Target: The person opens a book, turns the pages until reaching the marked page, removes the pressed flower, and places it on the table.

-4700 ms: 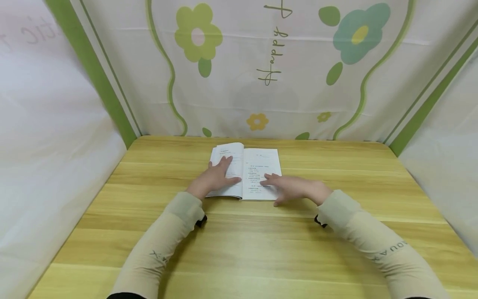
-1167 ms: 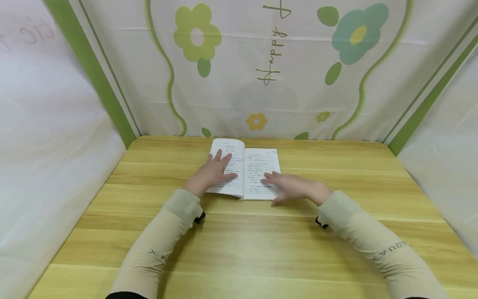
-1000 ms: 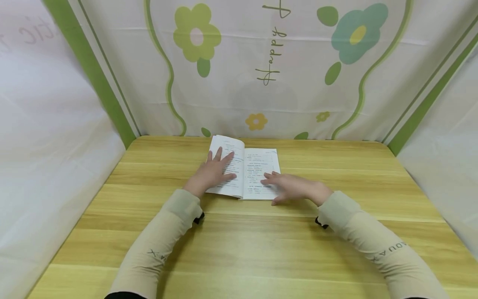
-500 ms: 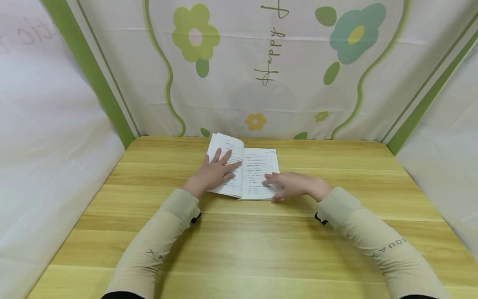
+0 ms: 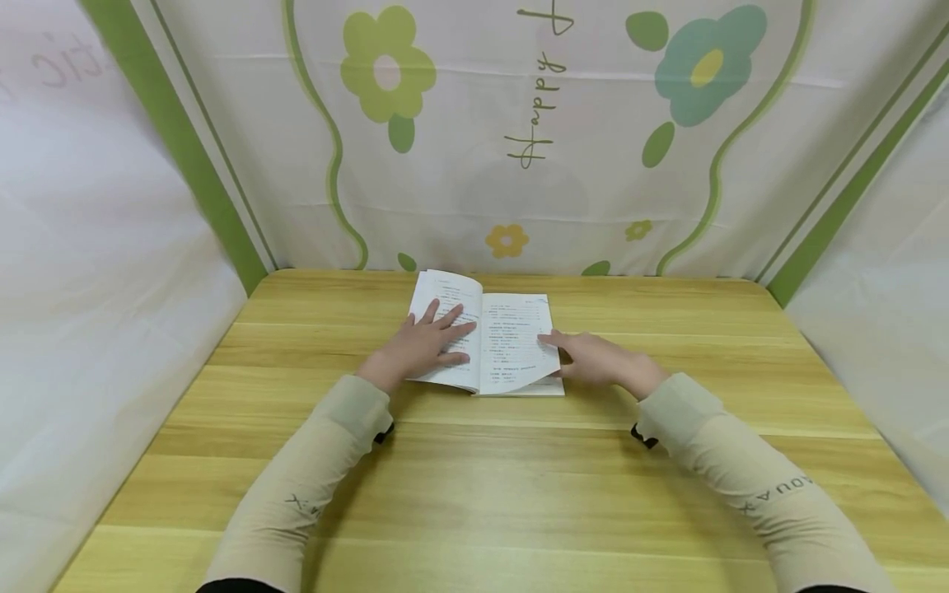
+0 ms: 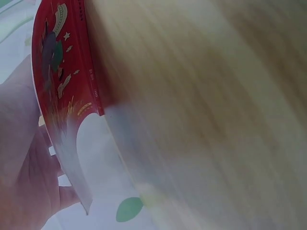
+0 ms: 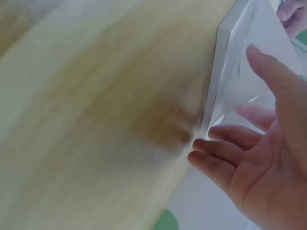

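An open book (image 5: 511,329) with white printed pages lies near the table's far edge. Its left leaves stand raised, and their red cover (image 6: 64,62) shows from below in the left wrist view. My left hand (image 5: 417,346) rests spread on the left page, fingers extended and thumb towards the fold. At the right edge, my right hand (image 5: 596,360) pinches a page (image 7: 254,79), whose lower corner is lifted off the leaves beneath. In the right wrist view, my right hand (image 7: 268,148) has one digit over that page and another partly behind it; the remaining fingers extend beside the book's edge.
The wooden table (image 5: 474,486) extends in front of the book. Behind it hangs a white curtain (image 5: 445,189) printed with flowers, and more white fabric (image 5: 111,272) closes off the sides.
My right hand has shifted slightly outward and lifted the right page's lower corner. My left hand stays on the left page, which has sunk a little. Earlier, different text showed on both pages.
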`<state>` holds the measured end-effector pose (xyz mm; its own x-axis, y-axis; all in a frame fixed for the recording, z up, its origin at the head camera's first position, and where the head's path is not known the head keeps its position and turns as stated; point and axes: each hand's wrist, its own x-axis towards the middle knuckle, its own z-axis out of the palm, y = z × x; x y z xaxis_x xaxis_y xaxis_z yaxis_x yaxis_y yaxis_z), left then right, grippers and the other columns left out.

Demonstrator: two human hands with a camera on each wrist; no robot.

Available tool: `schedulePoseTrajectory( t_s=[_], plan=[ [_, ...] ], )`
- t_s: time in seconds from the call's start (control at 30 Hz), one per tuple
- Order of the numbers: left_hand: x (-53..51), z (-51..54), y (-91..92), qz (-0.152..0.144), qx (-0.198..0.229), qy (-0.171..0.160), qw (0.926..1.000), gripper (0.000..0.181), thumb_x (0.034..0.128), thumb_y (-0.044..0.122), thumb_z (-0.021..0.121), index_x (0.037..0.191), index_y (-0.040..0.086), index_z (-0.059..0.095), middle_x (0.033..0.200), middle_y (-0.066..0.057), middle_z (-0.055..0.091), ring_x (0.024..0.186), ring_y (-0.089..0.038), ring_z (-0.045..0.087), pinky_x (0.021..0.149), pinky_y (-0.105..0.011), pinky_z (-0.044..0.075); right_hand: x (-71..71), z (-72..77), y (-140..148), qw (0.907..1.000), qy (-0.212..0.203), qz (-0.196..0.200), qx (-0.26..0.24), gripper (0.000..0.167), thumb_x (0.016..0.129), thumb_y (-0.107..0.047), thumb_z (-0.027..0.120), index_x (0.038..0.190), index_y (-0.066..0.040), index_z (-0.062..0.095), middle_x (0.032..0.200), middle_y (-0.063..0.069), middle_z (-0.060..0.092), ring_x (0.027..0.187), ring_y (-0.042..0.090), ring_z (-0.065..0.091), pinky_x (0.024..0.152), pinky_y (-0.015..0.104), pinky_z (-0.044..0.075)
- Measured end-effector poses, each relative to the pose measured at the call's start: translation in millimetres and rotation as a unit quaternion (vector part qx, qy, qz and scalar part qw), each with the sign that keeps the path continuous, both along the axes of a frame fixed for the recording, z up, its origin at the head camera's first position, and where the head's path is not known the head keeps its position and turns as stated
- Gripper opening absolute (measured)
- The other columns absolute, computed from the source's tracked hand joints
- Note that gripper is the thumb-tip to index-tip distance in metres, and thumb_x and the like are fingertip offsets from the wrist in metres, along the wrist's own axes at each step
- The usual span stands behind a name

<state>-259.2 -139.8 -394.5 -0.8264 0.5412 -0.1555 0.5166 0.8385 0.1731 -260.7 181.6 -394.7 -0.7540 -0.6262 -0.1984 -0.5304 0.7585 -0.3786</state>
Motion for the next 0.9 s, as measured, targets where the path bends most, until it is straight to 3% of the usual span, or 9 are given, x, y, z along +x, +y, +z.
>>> schedulePoseTrajectory(
  t_s=[0.07,0.17,0.27,0.4,0.57,0.63,0.7,0.8,0.9],
  plan=[
    [-0.3,-0.1,-0.3,0.0,0.003,-0.002,1.0,0.068,0.1049,0.056,0.047,0.164,0.026,0.029,0.171,-0.006,0.01,0.154,-0.043,-0.003,0.117,-0.07,0.012,-0.8,-1.2,0,0.9999,0.001,-0.01,-0.01,0.068,0.1,-0.015,0.069,0.158,-0.001,0.037,0.158,0.028,0.035,0.105,0.03,0.064,0.096,0.043,0.048],
    [-0.4,0.3,-0.7,0.002,0.002,-0.008,1.0,0.068,0.1051,0.056,0.047,0.164,0.027,0.029,0.171,-0.005,0.009,0.154,-0.042,-0.003,0.117,-0.069,0.011,-0.9,-2.3,-3,0.9991,0.017,-0.014,-0.036,0.071,0.098,-0.011,0.071,0.158,0.0,0.035,0.158,0.03,0.032,0.094,0.027,0.062,0.088,0.04,0.048],
    [-0.3,0.9,-1.1,0.005,-0.004,-0.014,0.9999,0.068,0.1054,0.057,0.045,0.164,0.028,0.027,0.171,-0.004,0.008,0.154,-0.041,-0.004,0.118,-0.068,0.011,0.5,-1.7,-9,0.9963,0.022,-0.036,-0.075,0.078,0.098,-0.013,0.072,0.16,0.001,0.028,0.162,0.029,0.023,0.101,0.035,0.063,0.09,0.046,0.049],
    [0.0,1.6,-1.7,0.006,-0.001,-0.016,0.9999,0.067,0.1061,0.056,0.044,0.164,0.027,0.027,0.171,-0.006,0.008,0.154,-0.042,-0.003,0.118,-0.068,0.011,1.3,-2.5,-13,0.985,-0.001,-0.091,-0.147,0.094,0.1,-0.021,0.07,0.164,0.0,0.005,0.165,0.026,0.016,0.131,0.043,0.053,0.103,0.053,0.047],
    [-0.3,0.7,-3.9,0.007,0.013,-0.017,0.9997,0.066,0.1063,0.054,0.046,0.164,0.026,0.029,0.171,-0.007,0.009,0.154,-0.044,-0.002,0.117,-0.069,0.013,0.6,-6.6,-20,0.9416,-0.113,-0.131,-0.289,0.106,0.103,-0.017,0.065,0.156,-0.001,-0.025,0.166,0.027,-0.008,0.15,0.041,0.024,0.115,0.048,0.034],
    [-1.0,-0.5,-5.2,0.009,0.017,-0.019,0.9996,0.066,0.1062,0.055,0.046,0.164,0.027,0.029,0.171,-0.007,0.009,0.154,-0.043,-0.003,0.117,-0.068,0.013,0.6,-6.7,-24,0.9158,-0.16,-0.129,-0.345,0.106,0.103,-0.013,0.063,0.154,-0.002,-0.029,0.165,0.026,-0.014,0.151,0.042,0.019,0.116,0.048,0.029],
    [-1.8,-1.7,-6.4,0.011,0.025,-0.024,0.9993,0.066,0.1062,0.055,0.046,0.164,0.027,0.029,0.171,-0.006,0.008,0.154,-0.042,-0.003,0.118,-0.068,0.013,1.4,-6.0,-30,0.903,-0.178,-0.113,-0.374,0.104,0.103,-0.011,0.062,0.156,-0.002,-0.027,0.166,0.024,-0.016,0.151,0.043,0.019,0.116,0.048,0.029],
    [-2.4,-2.1,-7.6,0.015,0.052,-0.034,0.998,0.064,0.1072,0.054,0.044,0.163,0.026,0.03,0.171,-0.008,0.009,0.154,-0.042,-0.002,0.118,-0.067,0.014,3.9,-4.6,-37,0.9077,-0.175,-0.077,-0.373,0.093,0.105,-0.008,0.058,0.161,-0.004,-0.016,0.167,0.02,-0.015,0.15,0.045,0.019,0.116,0.05,0.03],
    [-2.4,-0.9,-7.5,0.024,0.103,-0.057,0.9928,0.064,0.1089,0.053,0.039,0.164,0.021,0.03,0.171,-0.01,0.01,0.154,-0.042,-0.001,0.12,-0.064,0.012,7.8,-3.1,-44,0.9243,-0.156,-0.038,-0.346,0.079,0.107,-0.005,0.051,0.164,-0.005,-0.004,0.168,0.021,-0.015,0.15,0.048,0.019,0.117,0.053,0.028]
  ],
)
